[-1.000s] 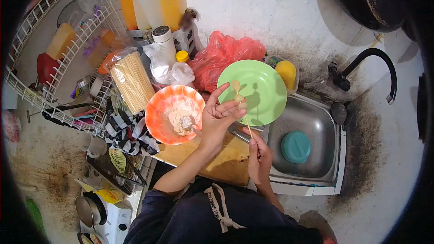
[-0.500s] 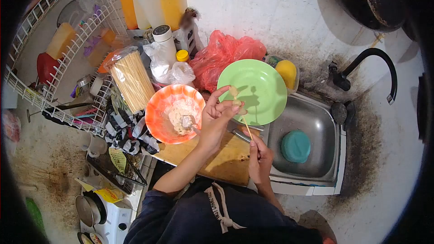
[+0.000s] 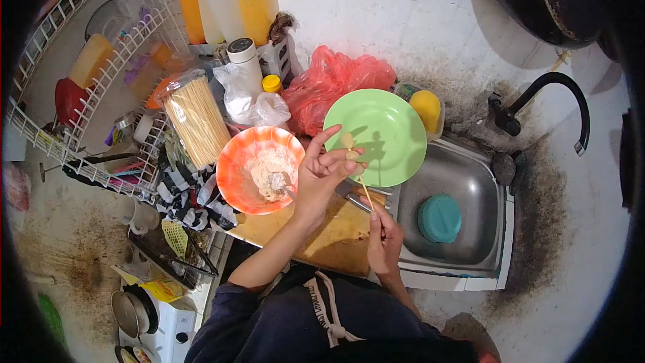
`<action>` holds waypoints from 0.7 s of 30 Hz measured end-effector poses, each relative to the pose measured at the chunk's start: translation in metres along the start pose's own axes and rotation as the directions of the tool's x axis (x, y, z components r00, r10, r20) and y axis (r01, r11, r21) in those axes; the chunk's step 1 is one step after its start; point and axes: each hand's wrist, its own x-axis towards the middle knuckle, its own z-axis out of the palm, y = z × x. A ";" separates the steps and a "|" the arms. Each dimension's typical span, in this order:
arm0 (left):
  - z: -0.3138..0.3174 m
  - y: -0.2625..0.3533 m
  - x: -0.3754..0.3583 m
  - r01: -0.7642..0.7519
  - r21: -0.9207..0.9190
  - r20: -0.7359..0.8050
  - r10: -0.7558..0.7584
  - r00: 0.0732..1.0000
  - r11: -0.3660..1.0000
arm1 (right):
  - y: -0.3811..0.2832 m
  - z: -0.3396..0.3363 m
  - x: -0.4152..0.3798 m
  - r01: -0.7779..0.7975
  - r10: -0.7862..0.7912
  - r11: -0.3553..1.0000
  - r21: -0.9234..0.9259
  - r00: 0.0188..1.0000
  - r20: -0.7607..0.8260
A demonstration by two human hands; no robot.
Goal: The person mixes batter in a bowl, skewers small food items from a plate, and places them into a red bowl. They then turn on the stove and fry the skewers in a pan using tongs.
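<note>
My left hand [image 3: 321, 178] is raised between the orange bowl and the green plate, its fingers closed on small pale balls [image 3: 350, 154] threaded on a wooden skewer [image 3: 366, 192]. Lower down, my right hand [image 3: 385, 238] pinches the skewer's bottom end. The green plate [image 3: 400, 138] lies just behind the balls. On the left, the orange bowl [image 3: 230, 181] holds a pale, floury mixture and a spoon, whose handle is partly hidden by my left wrist. A wooden board [image 3: 336, 238] lies beneath both hands.
A bag of skewers [image 3: 196, 121] lies left of the bowl. Red plastic bags [image 3: 322, 84] and sauce bottles [image 3: 255, 13] stand behind. To the right is a steel sink [image 3: 480, 195] with a teal container [image 3: 440, 218] and a black faucet [image 3: 578, 91]. A wire rack [image 3: 87, 128] stands left.
My right hand has shifted slightly up and left along with the skewer's lower end. My left index finger has lifted a little away from the top ball.
</note>
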 end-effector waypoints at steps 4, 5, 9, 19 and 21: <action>-0.007 -0.002 0.001 0.052 0.034 0.042 -0.053 0.998 0.998 | -0.009 -0.006 0.000 -0.078 0.079 0.997 -0.011 0.996 0.051; -0.008 -0.002 0.001 0.051 0.043 0.030 -0.052 0.998 0.998 | -0.007 -0.006 -0.002 -0.095 0.095 0.995 0.003 0.994 0.061; -0.008 -0.001 0.000 0.035 0.082 -0.015 -0.034 0.999 0.996 | 0.001 -0.001 -0.005 -0.061 0.059 0.998 0.030 0.997 0.046; 0.000 0.002 -0.001 0.040 0.034 -0.032 -0.039 0.999 0.999 | 0.001 0.001 -0.004 -0.033 0.032 0.997 0.070 0.999 0.013; 0.001 0.003 -0.002 0.070 0.006 -0.021 -0.070 0.997 0.998 | -0.001 0.001 -0.004 0.008 -0.008 1.000 0.020 1.000 -0.006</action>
